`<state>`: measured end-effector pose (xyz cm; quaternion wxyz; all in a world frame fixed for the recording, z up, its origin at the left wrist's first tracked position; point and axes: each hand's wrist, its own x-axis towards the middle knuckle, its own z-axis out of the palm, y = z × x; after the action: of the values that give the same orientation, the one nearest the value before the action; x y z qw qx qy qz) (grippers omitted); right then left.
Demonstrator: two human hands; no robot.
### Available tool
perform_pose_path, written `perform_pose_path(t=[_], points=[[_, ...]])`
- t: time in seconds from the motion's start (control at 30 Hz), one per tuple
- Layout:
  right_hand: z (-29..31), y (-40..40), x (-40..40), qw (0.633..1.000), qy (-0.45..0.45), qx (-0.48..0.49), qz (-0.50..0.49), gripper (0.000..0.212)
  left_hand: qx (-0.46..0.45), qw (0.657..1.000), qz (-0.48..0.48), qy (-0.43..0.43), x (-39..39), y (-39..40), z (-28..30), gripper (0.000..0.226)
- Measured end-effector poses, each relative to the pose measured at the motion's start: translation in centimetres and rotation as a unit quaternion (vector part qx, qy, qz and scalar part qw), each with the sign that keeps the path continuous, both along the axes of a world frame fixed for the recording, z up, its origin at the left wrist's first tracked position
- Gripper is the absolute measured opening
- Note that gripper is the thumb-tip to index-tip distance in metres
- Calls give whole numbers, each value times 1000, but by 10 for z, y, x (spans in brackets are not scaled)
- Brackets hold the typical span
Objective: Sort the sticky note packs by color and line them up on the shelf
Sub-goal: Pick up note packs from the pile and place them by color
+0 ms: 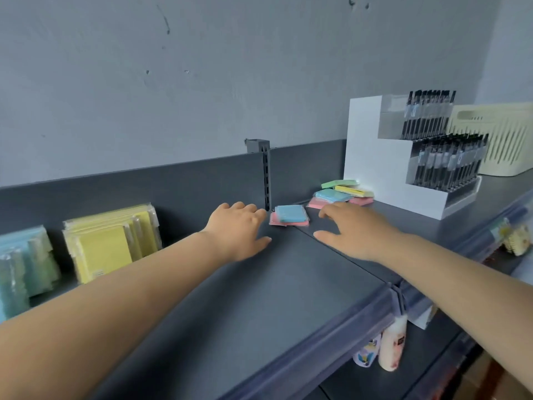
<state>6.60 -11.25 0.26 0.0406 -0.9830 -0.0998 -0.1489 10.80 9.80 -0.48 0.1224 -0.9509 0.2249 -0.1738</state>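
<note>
Apparently pre-grasp: left hand [236,226] and right hand [354,229], fingers spread and holding nothing, flank the blue-on-pink pack stack [290,216] beside the shelf upright [266,174]; next needs lifting the blue pack.

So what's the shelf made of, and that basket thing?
The shelf looks like painted metal: dark grey, flat and matte, with thin straight edges. The basket looks like plastic: cream, smooth, with even moulded slits. Neither is certain from looks alone.
</note>
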Motion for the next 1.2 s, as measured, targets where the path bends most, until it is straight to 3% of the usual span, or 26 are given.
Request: perform_pose_path(t=[0.4,0.63,0.77,0.9,1.0,1.1,1.2], points=[[-1,-10,103,987,86,129,32,40,-80,995,-32,48,70,-22,-13,43],[3,-7,145,982,149,106,44,56,-128,986,17,104,92,-25,-23,49],[-1,-4,162,976,205,36,65,46,-155,979,28,126,99,-27,-27,52],[1,-11,171,976,176,109,67,56,-198,968,50,143,102,-31,-31,57],[5,-26,179,970,147,181,73,42,-250,951,84,161,106,-35,-31,61],[10,-39,186,940,146,295,96,24,-313,930,112,158,110,-39,-33,63],[15,-47,188,916,149,350,128,18,-329,921,134,163,110,-47,-30,46]])
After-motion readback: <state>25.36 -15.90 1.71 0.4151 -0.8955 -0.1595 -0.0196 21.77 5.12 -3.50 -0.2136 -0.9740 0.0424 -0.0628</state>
